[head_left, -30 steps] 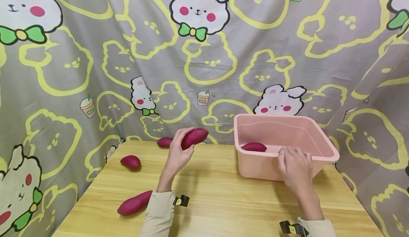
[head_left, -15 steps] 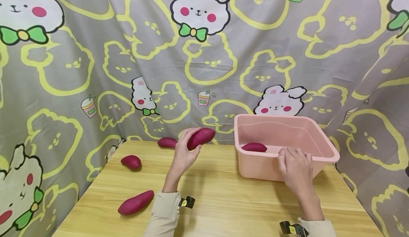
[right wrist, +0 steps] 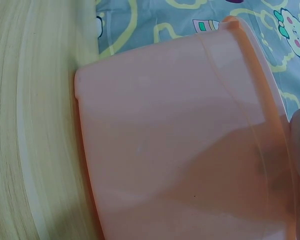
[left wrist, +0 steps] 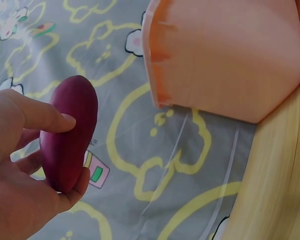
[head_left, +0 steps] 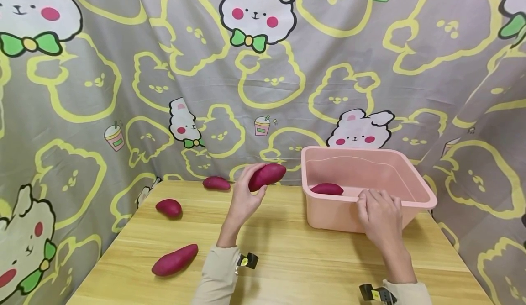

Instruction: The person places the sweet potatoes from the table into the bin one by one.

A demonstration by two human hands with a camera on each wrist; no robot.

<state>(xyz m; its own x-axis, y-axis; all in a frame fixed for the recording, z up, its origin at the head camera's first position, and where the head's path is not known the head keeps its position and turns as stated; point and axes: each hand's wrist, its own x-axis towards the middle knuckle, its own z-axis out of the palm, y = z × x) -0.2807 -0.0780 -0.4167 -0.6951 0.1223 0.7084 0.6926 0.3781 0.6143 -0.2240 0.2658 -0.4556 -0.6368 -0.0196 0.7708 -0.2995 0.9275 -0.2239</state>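
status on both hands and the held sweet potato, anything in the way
Left hand: holding sweet potato above table. Right hand: gripping bin's near rim. Possible obstacle: bin's left rim.

The tub (head_left: 337,211) stands on the table (head_left: 296,261), the curtain (head_left: 361,49) behind it. Inside the tub, toward its left, lies one sweet potato (head_left: 327,189); on its front rim rests the right hand (head_left: 380,213). Left of the tub, the left hand (head_left: 244,197) holds a second sweet potato (head_left: 269,176). Farther left of the tub on the table are a third sweet potato (head_left: 216,183) toward its back, a fourth sweet potato (head_left: 169,208) well apart, and a fifth sweet potato (head_left: 175,260) nearer than its front wall.
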